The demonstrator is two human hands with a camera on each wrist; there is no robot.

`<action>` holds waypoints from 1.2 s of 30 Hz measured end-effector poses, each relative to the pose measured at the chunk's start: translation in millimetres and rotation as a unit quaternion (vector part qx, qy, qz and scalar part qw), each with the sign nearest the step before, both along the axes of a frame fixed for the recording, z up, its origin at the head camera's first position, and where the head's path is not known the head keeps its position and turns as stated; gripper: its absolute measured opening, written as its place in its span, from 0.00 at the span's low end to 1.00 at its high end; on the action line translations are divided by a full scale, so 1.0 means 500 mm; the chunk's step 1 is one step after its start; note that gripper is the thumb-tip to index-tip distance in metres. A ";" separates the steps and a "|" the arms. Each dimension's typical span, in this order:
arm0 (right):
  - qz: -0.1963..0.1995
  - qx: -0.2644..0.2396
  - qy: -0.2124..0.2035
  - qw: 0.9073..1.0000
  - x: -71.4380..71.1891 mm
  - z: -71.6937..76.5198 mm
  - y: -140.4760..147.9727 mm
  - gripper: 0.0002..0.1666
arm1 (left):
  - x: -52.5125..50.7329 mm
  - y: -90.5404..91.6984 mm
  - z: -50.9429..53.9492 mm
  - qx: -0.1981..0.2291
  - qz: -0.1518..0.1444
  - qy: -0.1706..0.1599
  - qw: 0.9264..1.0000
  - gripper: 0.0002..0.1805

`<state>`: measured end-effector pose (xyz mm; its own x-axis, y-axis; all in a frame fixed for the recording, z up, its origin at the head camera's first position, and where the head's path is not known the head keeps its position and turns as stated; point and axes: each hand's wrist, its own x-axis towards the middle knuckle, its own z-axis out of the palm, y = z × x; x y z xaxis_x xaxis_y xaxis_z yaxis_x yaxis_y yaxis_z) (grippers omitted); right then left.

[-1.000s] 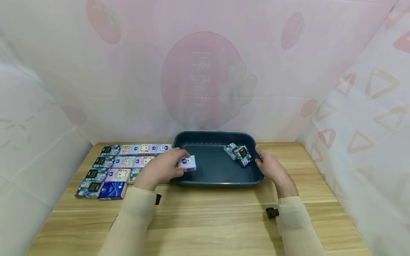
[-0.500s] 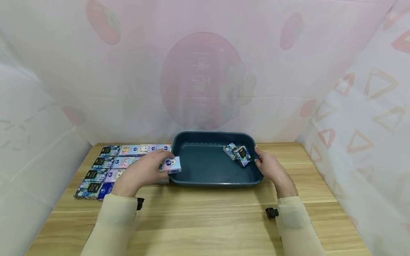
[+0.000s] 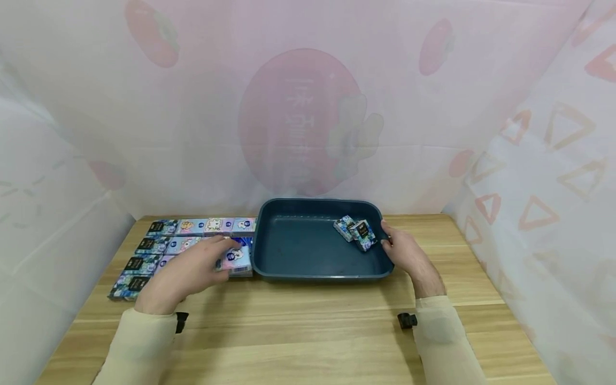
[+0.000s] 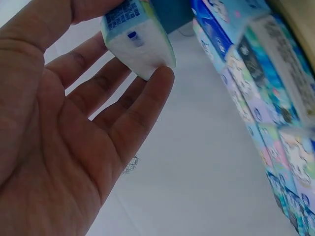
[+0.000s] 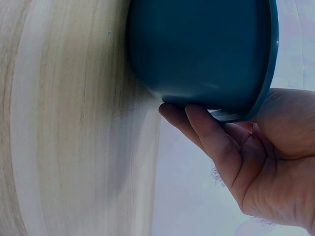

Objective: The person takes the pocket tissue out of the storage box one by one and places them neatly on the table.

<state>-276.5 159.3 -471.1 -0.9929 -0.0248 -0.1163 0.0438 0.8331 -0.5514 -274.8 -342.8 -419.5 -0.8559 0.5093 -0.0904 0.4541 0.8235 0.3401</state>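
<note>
My left hand pinches a light blue and pink tissue pack between thumb and fingers, above the front right end of the rows of tissue packs. In the left wrist view the held pack shows its pale end, with a fingertip against it. My right hand grips the right rim of a dark teal tray. From the right wrist, fingers press the outside of the tray's wall. Two dark floral tissue packs lie overlapping in the tray's right part.
Several rows of packs, dark floral and pastel, cover the table's back left, against the tray's left side. A patterned cloth hangs behind and at both sides. The wooden table extends in front of the tray.
My left hand has moved left, carrying the tissue pack from over the tray's left part to over the rows. The right hand stays on the rim; the tray is nearly still.
</note>
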 end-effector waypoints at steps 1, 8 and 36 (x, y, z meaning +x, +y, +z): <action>0.000 0.000 0.000 1.000 0.000 0.000 0.000 0.38 | 0.002 -0.006 -0.003 -0.002 0.000 -0.001 1.000 0.30; -0.004 0.004 0.002 1.000 0.000 -0.001 0.000 0.38 | 0.019 -0.038 -0.023 -0.026 0.003 0.003 1.000 0.29; -0.006 0.004 -0.001 1.000 0.000 -0.001 -0.003 0.38 | 0.037 -0.093 -0.056 -0.069 -0.018 -0.037 0.997 0.27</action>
<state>-276.8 157.9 -471.8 -0.9929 -0.0122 -0.1187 0.0549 0.8368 -0.5448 -256.3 -389.5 -447.3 -0.8259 0.5171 -0.2248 0.4612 0.8489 0.2583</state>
